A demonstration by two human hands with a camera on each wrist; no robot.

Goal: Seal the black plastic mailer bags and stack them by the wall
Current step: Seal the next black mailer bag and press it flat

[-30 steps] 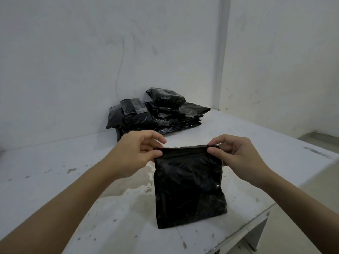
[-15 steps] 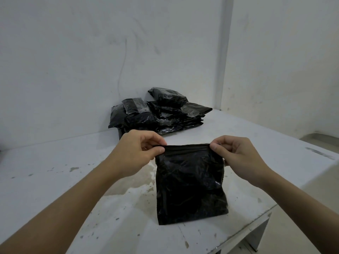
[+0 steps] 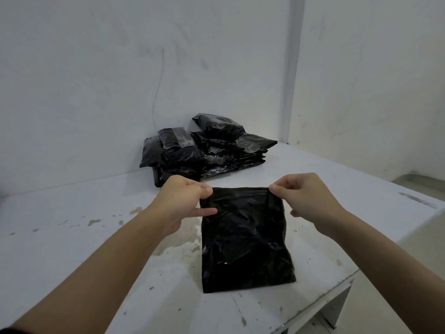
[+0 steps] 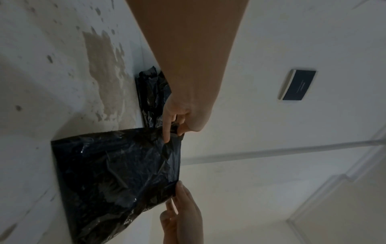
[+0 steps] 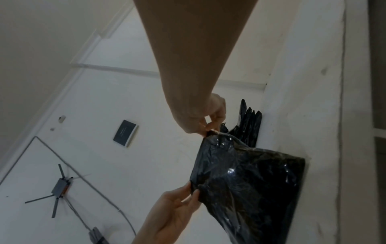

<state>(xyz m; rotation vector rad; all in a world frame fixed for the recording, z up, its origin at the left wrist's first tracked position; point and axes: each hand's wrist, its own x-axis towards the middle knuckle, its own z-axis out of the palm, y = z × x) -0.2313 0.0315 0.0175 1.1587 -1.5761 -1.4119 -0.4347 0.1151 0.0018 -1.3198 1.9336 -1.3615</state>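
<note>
A black mailer bag (image 3: pixel 243 239) stands upright on the white table (image 3: pixel 79 249), its bottom edge on the surface. My left hand (image 3: pixel 210 200) pinches its top left corner, with the thumb lying across the bag's front. My right hand (image 3: pixel 279 198) pinches the top right corner. The top edge is stretched flat between them. In the left wrist view my left hand (image 4: pixel 177 128) holds the bag (image 4: pixel 114 173) by that corner. In the right wrist view my right hand (image 5: pixel 208 127) grips the bag (image 5: pixel 246 181). A stack of black bags (image 3: pixel 207 150) lies against the back wall.
The table's front right edge (image 3: pixel 342 283) runs close to the bag. A brownish stain (image 3: pixel 178 237) marks the tabletop left of the bag. White walls meet in a corner (image 3: pixel 292 92) behind the stack.
The bag's top edge has been pulled flatter and slightly higher between my hands. My left thumb has moved down onto the bag's front. The stack has not moved.
</note>
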